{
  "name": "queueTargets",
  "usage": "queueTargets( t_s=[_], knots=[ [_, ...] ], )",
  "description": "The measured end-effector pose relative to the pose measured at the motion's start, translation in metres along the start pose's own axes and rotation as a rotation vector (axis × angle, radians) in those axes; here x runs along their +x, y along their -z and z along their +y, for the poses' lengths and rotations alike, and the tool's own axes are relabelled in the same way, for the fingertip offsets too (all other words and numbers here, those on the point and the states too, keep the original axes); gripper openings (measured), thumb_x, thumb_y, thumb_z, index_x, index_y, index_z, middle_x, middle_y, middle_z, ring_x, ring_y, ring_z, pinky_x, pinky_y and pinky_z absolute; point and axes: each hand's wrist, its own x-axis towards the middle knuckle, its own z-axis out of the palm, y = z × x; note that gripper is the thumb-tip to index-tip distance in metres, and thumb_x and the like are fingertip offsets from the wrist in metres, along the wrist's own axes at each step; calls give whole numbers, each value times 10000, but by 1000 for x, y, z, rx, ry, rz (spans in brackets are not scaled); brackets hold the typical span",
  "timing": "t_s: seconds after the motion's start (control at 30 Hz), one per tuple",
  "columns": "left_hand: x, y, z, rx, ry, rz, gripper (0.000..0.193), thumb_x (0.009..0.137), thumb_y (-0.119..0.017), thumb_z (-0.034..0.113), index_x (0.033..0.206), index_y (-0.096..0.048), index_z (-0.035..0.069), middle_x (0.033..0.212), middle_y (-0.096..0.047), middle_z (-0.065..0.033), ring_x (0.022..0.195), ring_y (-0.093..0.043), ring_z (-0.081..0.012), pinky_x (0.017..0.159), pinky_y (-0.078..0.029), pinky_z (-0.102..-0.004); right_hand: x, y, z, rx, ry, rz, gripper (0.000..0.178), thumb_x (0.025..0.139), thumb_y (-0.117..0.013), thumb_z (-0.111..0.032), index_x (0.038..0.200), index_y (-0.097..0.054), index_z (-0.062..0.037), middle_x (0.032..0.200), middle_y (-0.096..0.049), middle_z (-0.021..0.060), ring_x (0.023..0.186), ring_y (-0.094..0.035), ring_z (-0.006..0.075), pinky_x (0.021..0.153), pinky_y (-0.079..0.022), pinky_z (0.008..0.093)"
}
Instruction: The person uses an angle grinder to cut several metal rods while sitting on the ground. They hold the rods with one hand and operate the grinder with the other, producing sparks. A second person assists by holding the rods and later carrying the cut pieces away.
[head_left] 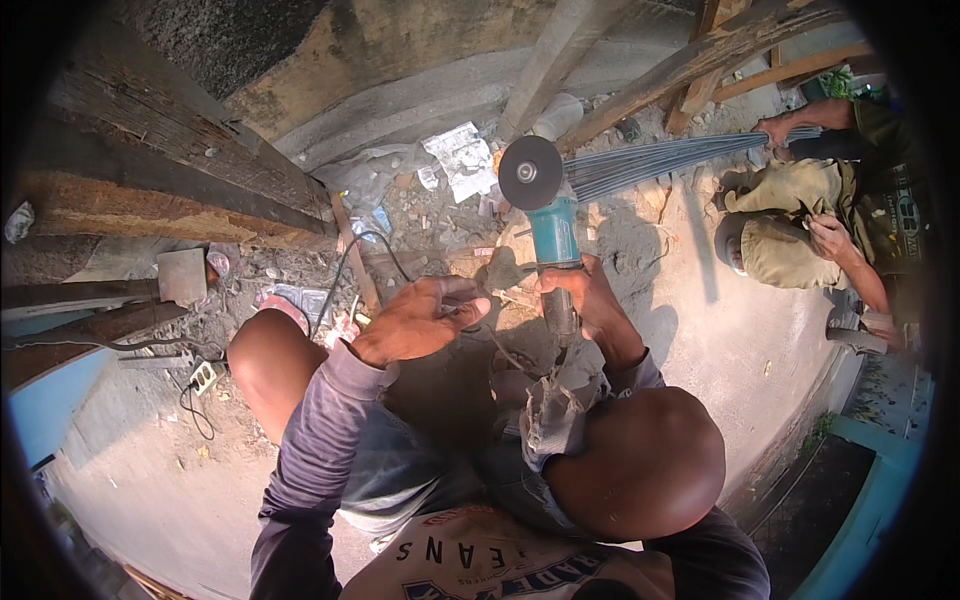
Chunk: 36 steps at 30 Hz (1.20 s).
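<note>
My right hand [590,305] is wrapped round the rear body of a teal angle grinder [556,235]. Its dark round disc [530,172] points away from me, beside the near end of a bundle of thin grey metal rods [665,165]. I cannot tell whether disc and rods touch. To the left of the grinder, my left hand [425,318] hangs in the air with loosely bent fingers, and nothing shows in it. At the far right a co-worker's hand [775,128] grips the rods; that person's other hand [830,238] rests near the knee.
Wooden posts and beams [200,215] stand at the left, with more timber [700,60] at the far right. Paper scraps [462,160] and rubble litter the ground ahead. A black cord [345,262] runs beside my left arm. A socket strip [205,378] lies left of my knee.
</note>
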Motion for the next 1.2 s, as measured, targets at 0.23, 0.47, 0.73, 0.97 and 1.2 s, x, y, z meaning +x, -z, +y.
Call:
queueTargets(
  t_s=[0.23,0.47,0.73,0.97,1.2],
  knots=[
    [38,-53,-22,-687,-42,178,597,1099,-734,502,1460,-650,35,1300,-739,-106,1164,-725,-220,989,-595,-374,3,-59,7,410,-297,-278,227,847,-786,-130,1039,-743,-18,869,-742,123,659,-739,257,578,-612,392],
    [57,-57,-35,-1152,71,204,407,1076,-777,420,1253,-691,63,1060,-739,-57,875,-740,-200,769,-618,-361,8,-70,42,472,-496,-443,191,894,-789,-218,978,-756,-50,869,-758,154,689,-755,293,613,-627,431],
    [56,-56,-26,-1198,85,245,359,1063,-793,360,1204,-707,41,1078,-740,-68,899,-742,-197,809,-624,-383,10,-75,47,492,-482,-477,221,872,-788,-254,1001,-767,-76,839,-777,166,652,-752,297,565,-623,422],
    [63,-59,-30,-1149,120,235,431,1043,-810,399,1225,-708,22,1081,-735,-91,910,-738,-203,812,-618,-387,7,-72,35,457,-425,-469,268,873,-780,-250,1040,-756,-41,867,-781,167,690,-763,289,616,-638,404],
    [58,-53,-13,-865,199,159,606,985,-843,518,1252,-698,-6,1114,-722,-122,923,-736,-209,766,-614,-383,1,-75,36,458,-406,-404,294,874,-776,-237,1067,-743,-17,870,-777,166,699,-764,279,631,-639,388]
  ],
)
